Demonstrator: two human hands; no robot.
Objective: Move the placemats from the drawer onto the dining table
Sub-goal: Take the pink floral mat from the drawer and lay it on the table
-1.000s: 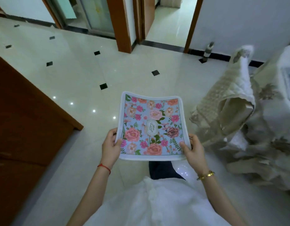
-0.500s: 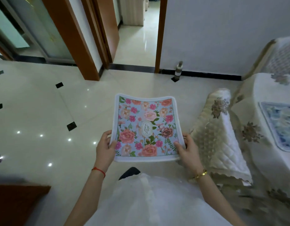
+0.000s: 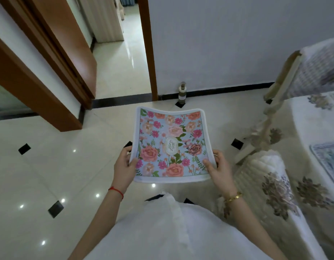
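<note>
A floral placemat [image 3: 171, 143], light blue with pink and orange roses and a white border, hangs level in front of me above the tiled floor. My left hand [image 3: 124, 166] grips its near left edge, thumb on top. My right hand [image 3: 217, 167] grips its near right edge the same way. The dining table [image 3: 312, 128], under a cream flowered cloth, stands at the right. A blue placemat [image 3: 327, 158] lies on it near the right frame edge. The drawer is out of view.
A chair with a quilted cream cover [image 3: 271, 186] stands between me and the table; another chair [image 3: 297, 76] sits at the table's far end. A small bottle [image 3: 182, 93] stands by the wall. An open doorway [image 3: 121, 59] lies ahead; wooden door frames [image 3: 36, 87] at the left.
My view has turned right and the brown cabinet at the left has dropped out of sight. The table and its blue placemat have come into view. Both hands keep the same hold on the floral placemat.
</note>
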